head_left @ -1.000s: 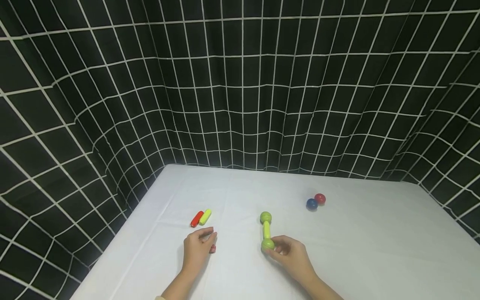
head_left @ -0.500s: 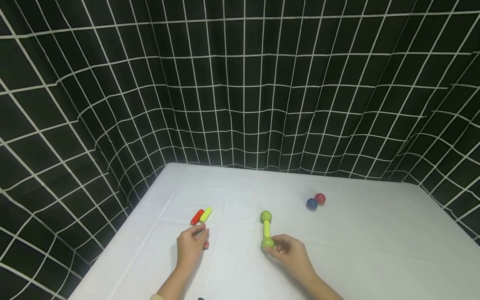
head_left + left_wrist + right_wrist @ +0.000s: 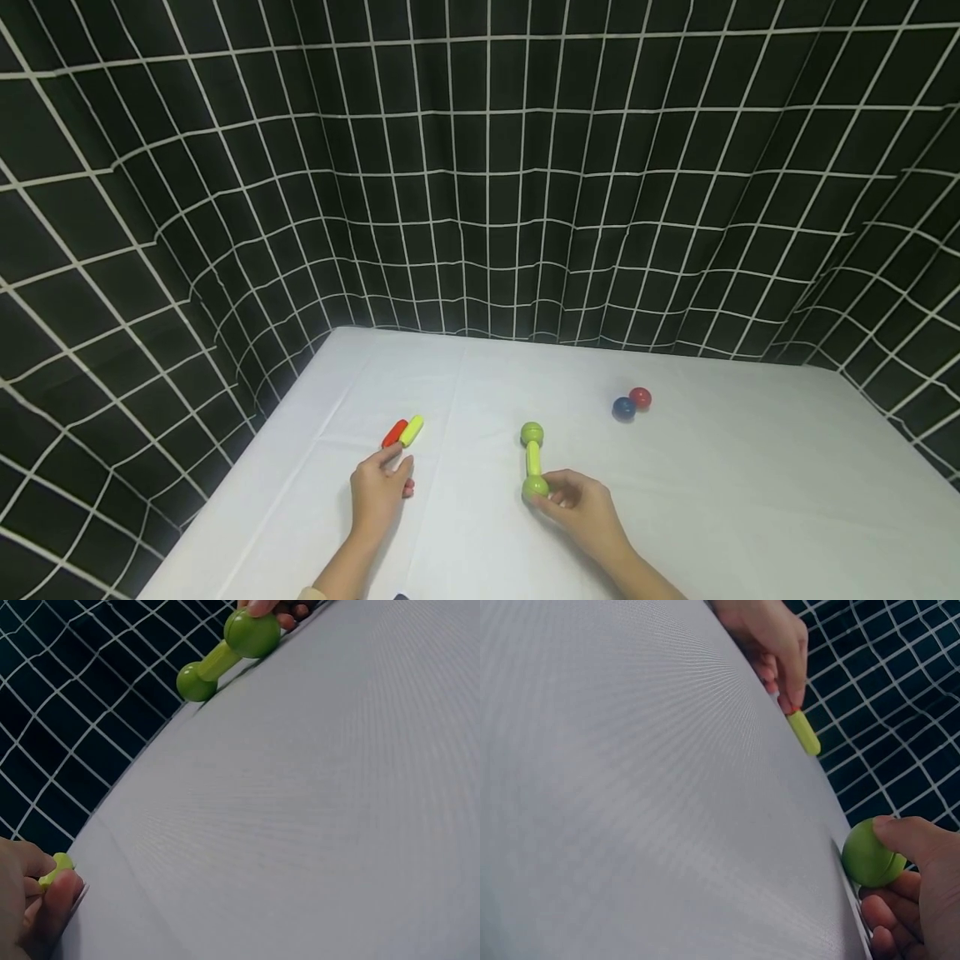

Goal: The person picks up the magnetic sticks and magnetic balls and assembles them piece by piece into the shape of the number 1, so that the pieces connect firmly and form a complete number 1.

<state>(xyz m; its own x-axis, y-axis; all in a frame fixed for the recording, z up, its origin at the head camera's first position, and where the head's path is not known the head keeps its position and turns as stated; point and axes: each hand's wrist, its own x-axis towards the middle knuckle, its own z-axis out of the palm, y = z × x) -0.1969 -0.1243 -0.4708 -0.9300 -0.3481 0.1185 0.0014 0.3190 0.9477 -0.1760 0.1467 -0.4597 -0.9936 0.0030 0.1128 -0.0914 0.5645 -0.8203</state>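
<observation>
A green toy dumbbell (image 3: 533,459), two green balls joined by a lighter yellow-green bar, lies on the white table in front of me. My right hand (image 3: 587,510) pinches its near ball between thumb and fingers; the right wrist view shows the thumb on top of that ball (image 3: 870,855). To the left, a red stick (image 3: 394,432) and a yellow stick (image 3: 412,431) lie side by side. My left hand (image 3: 377,492) reaches to their near ends, index fingertip right at them, the thumb apart. Fingers partly cover the yellow stick (image 3: 62,864) in the left wrist view.
Farther back on the right, a blue ball (image 3: 624,408) and a red ball (image 3: 640,397) sit together on the white tabletop (image 3: 720,483). A small dark thing (image 3: 401,597) peeks in at the bottom edge. Black cloth with a white grid (image 3: 502,200) hangs around the table.
My left hand has moved left and a little forward, up to the near ends of the red and yellow sticks. The right hand and the toy dumbbell have stayed put.
</observation>
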